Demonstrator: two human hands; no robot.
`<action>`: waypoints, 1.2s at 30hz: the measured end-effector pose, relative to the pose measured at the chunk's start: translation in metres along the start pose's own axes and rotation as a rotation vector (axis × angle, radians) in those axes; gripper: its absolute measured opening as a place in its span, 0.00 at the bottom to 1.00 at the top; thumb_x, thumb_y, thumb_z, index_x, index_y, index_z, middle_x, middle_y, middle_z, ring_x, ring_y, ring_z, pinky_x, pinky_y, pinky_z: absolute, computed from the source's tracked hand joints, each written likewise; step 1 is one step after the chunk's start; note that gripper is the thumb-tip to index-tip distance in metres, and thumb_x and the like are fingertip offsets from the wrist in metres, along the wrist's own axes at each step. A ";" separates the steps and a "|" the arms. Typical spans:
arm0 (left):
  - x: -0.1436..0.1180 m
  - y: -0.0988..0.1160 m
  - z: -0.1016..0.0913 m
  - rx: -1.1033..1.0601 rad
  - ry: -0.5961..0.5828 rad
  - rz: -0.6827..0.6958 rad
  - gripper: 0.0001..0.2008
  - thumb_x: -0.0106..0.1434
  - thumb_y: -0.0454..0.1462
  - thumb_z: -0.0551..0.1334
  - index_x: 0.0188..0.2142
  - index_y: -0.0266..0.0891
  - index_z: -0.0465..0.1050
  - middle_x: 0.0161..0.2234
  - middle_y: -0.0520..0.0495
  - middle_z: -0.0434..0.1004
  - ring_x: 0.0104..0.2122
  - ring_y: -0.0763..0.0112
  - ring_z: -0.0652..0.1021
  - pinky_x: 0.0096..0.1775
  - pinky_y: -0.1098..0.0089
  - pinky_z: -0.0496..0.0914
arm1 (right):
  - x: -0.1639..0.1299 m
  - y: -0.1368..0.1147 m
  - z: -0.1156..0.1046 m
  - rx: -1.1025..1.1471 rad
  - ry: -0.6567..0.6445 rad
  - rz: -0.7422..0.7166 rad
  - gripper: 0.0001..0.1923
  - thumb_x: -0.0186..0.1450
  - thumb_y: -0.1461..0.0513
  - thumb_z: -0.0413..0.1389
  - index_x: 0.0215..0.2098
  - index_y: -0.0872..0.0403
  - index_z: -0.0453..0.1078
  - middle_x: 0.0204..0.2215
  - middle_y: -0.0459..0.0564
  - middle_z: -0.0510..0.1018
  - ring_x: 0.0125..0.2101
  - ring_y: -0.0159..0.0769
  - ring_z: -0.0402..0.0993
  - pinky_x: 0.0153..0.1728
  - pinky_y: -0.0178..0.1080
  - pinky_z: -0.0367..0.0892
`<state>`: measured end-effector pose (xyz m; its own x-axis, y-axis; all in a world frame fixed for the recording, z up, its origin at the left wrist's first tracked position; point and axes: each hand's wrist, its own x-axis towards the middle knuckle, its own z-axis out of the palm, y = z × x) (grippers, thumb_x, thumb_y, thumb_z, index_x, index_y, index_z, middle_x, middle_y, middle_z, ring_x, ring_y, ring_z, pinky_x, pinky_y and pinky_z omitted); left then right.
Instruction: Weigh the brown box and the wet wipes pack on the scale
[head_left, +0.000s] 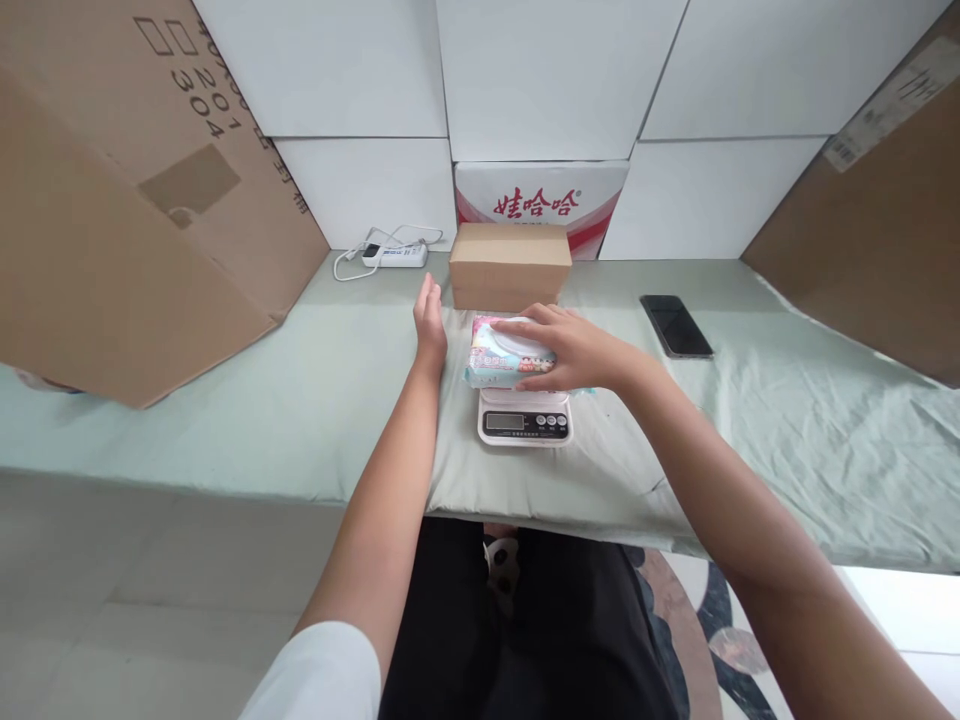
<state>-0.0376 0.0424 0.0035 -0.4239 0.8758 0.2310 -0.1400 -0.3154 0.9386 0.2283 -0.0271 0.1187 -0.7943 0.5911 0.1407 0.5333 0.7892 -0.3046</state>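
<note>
A pack of wet wipes (491,368), pastel with a white lid, lies over the platform of a small white kitchen scale (487,433). My right hand (570,348) grips the pack from its right side, fingers across the top and thumb along the front edge. The scale's display and buttons face me, but no reading can be made out. To the left of the pack, my left hand (430,325) stands on edge with its fingers stretched out, holding nothing. Just behind the pack sits a plain brown cardboard box (510,285).
A white power strip (395,256) with its cable lies at the back left. On the right is a black phone (676,326). Large cardboard cartons (150,270) flank both sides of the green cloth (315,430). A printed white-and-red box (540,195) stands against the back wall.
</note>
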 end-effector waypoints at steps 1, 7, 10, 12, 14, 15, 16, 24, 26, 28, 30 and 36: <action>0.000 0.000 0.000 0.003 -0.002 0.004 0.38 0.75 0.56 0.58 0.77 0.41 0.60 0.81 0.42 0.54 0.80 0.59 0.56 0.76 0.62 0.55 | -0.002 0.000 0.001 0.038 0.031 -0.006 0.44 0.64 0.43 0.67 0.75 0.40 0.66 0.60 0.59 0.75 0.58 0.62 0.72 0.60 0.61 0.69; 0.001 -0.002 -0.001 0.005 0.014 -0.013 0.34 0.77 0.50 0.55 0.77 0.42 0.60 0.80 0.45 0.54 0.79 0.63 0.58 0.77 0.63 0.55 | -0.021 0.033 0.026 0.544 0.714 0.182 0.29 0.74 0.37 0.48 0.54 0.44 0.79 0.53 0.55 0.82 0.54 0.51 0.79 0.56 0.53 0.74; 0.001 -0.003 -0.001 0.004 0.005 0.000 0.33 0.76 0.51 0.56 0.76 0.44 0.62 0.80 0.46 0.57 0.79 0.62 0.59 0.76 0.63 0.56 | -0.027 0.070 0.049 0.708 1.068 0.529 0.29 0.72 0.37 0.48 0.27 0.47 0.69 0.27 0.49 0.74 0.31 0.41 0.74 0.37 0.45 0.74; 0.000 -0.004 -0.001 0.007 -0.006 0.005 0.34 0.75 0.53 0.58 0.75 0.46 0.63 0.79 0.48 0.58 0.79 0.62 0.58 0.76 0.63 0.56 | -0.029 0.090 0.060 0.790 1.114 0.686 0.30 0.69 0.38 0.53 0.20 0.47 0.57 0.19 0.43 0.60 0.22 0.35 0.61 0.26 0.40 0.64; -0.002 -0.003 -0.002 0.008 -0.016 0.006 0.36 0.74 0.55 0.59 0.75 0.45 0.63 0.80 0.46 0.57 0.79 0.60 0.58 0.76 0.64 0.56 | -0.030 0.100 0.066 0.848 1.117 0.743 0.32 0.67 0.40 0.57 0.20 0.47 0.48 0.18 0.39 0.51 0.20 0.32 0.50 0.22 0.37 0.53; -0.003 -0.002 -0.002 0.007 -0.021 0.007 0.37 0.74 0.56 0.59 0.76 0.43 0.63 0.80 0.45 0.57 0.79 0.59 0.57 0.76 0.64 0.56 | -0.031 0.101 0.067 0.866 1.121 0.744 0.33 0.66 0.41 0.59 0.20 0.47 0.44 0.19 0.38 0.48 0.20 0.31 0.47 0.21 0.37 0.50; -0.004 -0.001 -0.002 0.005 -0.023 0.007 0.38 0.74 0.57 0.59 0.76 0.42 0.62 0.80 0.44 0.56 0.80 0.59 0.57 0.76 0.64 0.56 | -0.031 0.100 0.067 0.877 1.126 0.735 0.34 0.66 0.42 0.59 0.21 0.47 0.42 0.19 0.38 0.45 0.20 0.31 0.45 0.21 0.37 0.47; -0.008 0.001 -0.004 0.017 -0.031 0.004 0.35 0.77 0.53 0.55 0.77 0.44 0.59 0.80 0.46 0.55 0.79 0.64 0.58 0.76 0.66 0.56 | -0.030 0.084 0.066 0.834 1.113 0.640 0.34 0.62 0.47 0.64 0.19 0.48 0.42 0.18 0.38 0.44 0.20 0.28 0.41 0.23 0.37 0.41; -0.007 0.000 -0.004 0.024 -0.034 0.005 0.34 0.77 0.54 0.55 0.77 0.45 0.59 0.80 0.47 0.55 0.79 0.64 0.58 0.76 0.65 0.56 | -0.031 0.082 0.059 0.746 1.119 0.541 0.35 0.63 0.44 0.65 0.18 0.48 0.45 0.17 0.38 0.47 0.21 0.28 0.45 0.23 0.37 0.47; -0.006 -0.002 -0.003 0.024 -0.030 0.004 0.34 0.76 0.53 0.55 0.77 0.44 0.60 0.80 0.46 0.56 0.79 0.63 0.58 0.76 0.64 0.56 | -0.031 0.075 0.047 0.669 1.069 0.415 0.33 0.63 0.40 0.65 0.19 0.49 0.54 0.18 0.40 0.57 0.22 0.30 0.55 0.27 0.38 0.59; -0.004 -0.003 -0.001 0.017 -0.020 -0.004 0.33 0.77 0.52 0.56 0.76 0.44 0.61 0.80 0.45 0.56 0.79 0.62 0.59 0.76 0.63 0.57 | -0.031 0.061 0.030 0.596 0.946 0.297 0.27 0.64 0.38 0.65 0.26 0.49 0.68 0.25 0.44 0.73 0.30 0.36 0.71 0.38 0.42 0.71; 0.002 -0.004 0.003 -0.001 0.015 -0.048 0.30 0.77 0.49 0.56 0.75 0.45 0.64 0.80 0.44 0.57 0.78 0.64 0.61 0.75 0.64 0.58 | -0.012 0.001 -0.015 0.391 0.326 0.169 0.45 0.59 0.41 0.72 0.69 0.43 0.70 0.67 0.54 0.75 0.66 0.58 0.70 0.65 0.58 0.68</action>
<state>-0.0346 0.0462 0.0011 -0.4301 0.8843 0.1816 -0.1612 -0.2732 0.9484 0.2429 -0.0314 0.1310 -0.5418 0.7750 0.3255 0.4487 0.5941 -0.6677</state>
